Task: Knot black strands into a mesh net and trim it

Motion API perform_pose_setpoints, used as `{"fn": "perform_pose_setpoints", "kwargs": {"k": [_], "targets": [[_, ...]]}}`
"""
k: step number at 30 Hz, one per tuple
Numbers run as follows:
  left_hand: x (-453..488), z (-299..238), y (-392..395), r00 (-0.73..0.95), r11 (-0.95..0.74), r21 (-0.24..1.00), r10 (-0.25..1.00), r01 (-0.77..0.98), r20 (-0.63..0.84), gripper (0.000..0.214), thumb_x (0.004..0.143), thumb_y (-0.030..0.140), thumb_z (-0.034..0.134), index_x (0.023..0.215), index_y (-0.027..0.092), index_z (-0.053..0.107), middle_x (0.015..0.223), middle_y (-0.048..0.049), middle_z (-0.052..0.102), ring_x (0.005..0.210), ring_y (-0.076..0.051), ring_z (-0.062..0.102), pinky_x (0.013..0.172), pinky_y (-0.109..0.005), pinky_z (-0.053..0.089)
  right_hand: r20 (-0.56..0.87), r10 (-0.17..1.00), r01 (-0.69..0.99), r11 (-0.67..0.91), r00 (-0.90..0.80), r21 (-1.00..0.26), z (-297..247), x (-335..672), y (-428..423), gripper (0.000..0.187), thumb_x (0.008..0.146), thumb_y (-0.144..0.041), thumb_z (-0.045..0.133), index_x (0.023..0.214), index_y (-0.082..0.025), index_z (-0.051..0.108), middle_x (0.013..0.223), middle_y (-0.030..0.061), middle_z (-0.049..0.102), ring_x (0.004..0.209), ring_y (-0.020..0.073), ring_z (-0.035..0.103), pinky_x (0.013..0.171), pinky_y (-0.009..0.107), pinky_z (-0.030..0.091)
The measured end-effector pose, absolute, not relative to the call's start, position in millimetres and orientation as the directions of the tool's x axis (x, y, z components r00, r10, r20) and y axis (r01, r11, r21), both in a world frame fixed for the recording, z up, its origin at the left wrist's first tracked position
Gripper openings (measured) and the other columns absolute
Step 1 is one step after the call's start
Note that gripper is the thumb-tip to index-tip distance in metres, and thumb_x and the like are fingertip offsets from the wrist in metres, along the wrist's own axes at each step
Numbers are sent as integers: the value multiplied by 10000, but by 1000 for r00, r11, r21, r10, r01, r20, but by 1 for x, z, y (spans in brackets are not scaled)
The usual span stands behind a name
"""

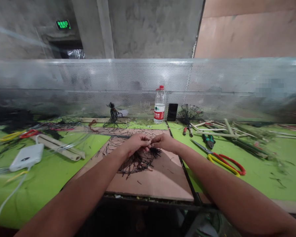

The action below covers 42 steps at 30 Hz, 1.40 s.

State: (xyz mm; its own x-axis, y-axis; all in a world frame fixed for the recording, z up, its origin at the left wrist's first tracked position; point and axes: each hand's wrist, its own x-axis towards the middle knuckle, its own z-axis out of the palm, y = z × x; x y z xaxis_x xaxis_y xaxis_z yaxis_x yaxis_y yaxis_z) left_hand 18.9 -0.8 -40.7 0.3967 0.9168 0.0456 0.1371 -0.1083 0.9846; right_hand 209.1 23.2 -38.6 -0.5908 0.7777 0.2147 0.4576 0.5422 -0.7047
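Over the brown board (167,179), my left hand (137,144) and my right hand (163,143) meet with their fingertips pinched together. A bundle of thin dark strands (136,163), branching and wiry, spreads from under my left hand, which seems to grip it. What sits between my right fingertips is too small to make out. More loose strands lie on the board behind and left of my hands.
Scissors (219,161) with red and yellow handles and pliers (209,141) lie on the right. Behind stand a water bottle (159,107), a black phone (172,112) and a dark strand bundle (112,115). A white power bank (27,157) and pale tubes (61,148) lie left; cut stalks (246,144), right.
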Motion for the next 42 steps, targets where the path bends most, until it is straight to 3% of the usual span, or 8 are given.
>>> {"fn": "perform_pose_setpoints", "kwargs": {"k": [6, 13, 19, 25, 29, 33, 39, 42], "targets": [[20, -43, 2, 347, -101, 981, 937, 168, 37, 167, 631, 227, 712, 711, 110, 624, 640, -20, 613, 514, -70, 553, 506, -177, 425, 227, 780, 481, 557, -584, -677, -35, 207, 18, 180, 681, -219, 589, 743, -116, 723, 619, -5, 618, 597, 108, 496, 578, 214, 391], [22, -37, -2, 245, -99, 977, 968, 188, 51, 170, 595, 196, 712, 721, 112, 634, 608, -3, 603, 499, -74, 535, 513, -193, 417, 244, 767, 466, 574, -593, -673, -35, 207, 20, 176, 664, -224, 618, 755, -121, 727, 622, 0, 618, 591, 112, 497, 571, 216, 397], [23, -34, -6, 252, -148, 951, 964, 270, 79, 131, 564, 174, 687, 669, 127, 624, 540, 20, 551, 458, -66, 460, 444, -185, 326, 247, 724, 476, 632, -644, -612, -35, 205, 18, 145, 675, -220, 601, 709, -134, 713, 627, -7, 601, 589, 107, 482, 570, 217, 385], [22, -35, -5, 266, -234, 926, 951, 297, 155, 114, 590, 190, 649, 681, 134, 607, 579, 13, 555, 503, -75, 457, 466, -184, 318, 179, 806, 367, 438, -564, -821, -36, 205, 21, 178, 738, -250, 529, 735, -123, 653, 608, 11, 581, 546, 108, 490, 558, 234, 410], [21, -36, -3, 299, -358, 862, 919, 359, 257, 110, 606, 151, 589, 705, 134, 634, 634, 0, 598, 572, -97, 505, 526, -192, 358, 239, 787, 359, 499, -569, -789, -39, 206, 23, 159, 709, -225, 563, 782, -129, 667, 639, -5, 575, 572, 97, 466, 552, 219, 386], [21, -34, -3, 370, -495, 697, 865, 519, 340, 133, 640, 150, 551, 724, 148, 655, 673, -8, 629, 631, -125, 546, 592, -217, 395, 242, 756, 366, 537, -608, -760, -44, 206, 24, 162, 702, -256, 585, 762, -135, 674, 598, -29, 547, 567, 92, 454, 540, 210, 370], [13, -35, 3, 579, -722, 93, 618, 686, 532, 156, 710, 130, 520, 768, 188, 653, 799, -38, 649, 803, -179, 550, 724, -266, 380, 199, 809, 406, 471, -554, -783, -43, 202, 20, 109, 667, -200, 580, 724, -139, 651, 576, -12, 587, 541, 107, 512, 523, 217, 404], [10, -38, 6, 661, -736, -65, 562, 674, 498, 160, 775, 135, 477, 792, 181, 629, 820, -50, 636, 804, -179, 546, 711, -268, 371, 221, 822, 399, 466, -525, -790, -42, 201, 19, 101, 673, -198, 587, 733, -133, 635, 589, -2, 591, 532, 106, 510, 519, 223, 413]]}}
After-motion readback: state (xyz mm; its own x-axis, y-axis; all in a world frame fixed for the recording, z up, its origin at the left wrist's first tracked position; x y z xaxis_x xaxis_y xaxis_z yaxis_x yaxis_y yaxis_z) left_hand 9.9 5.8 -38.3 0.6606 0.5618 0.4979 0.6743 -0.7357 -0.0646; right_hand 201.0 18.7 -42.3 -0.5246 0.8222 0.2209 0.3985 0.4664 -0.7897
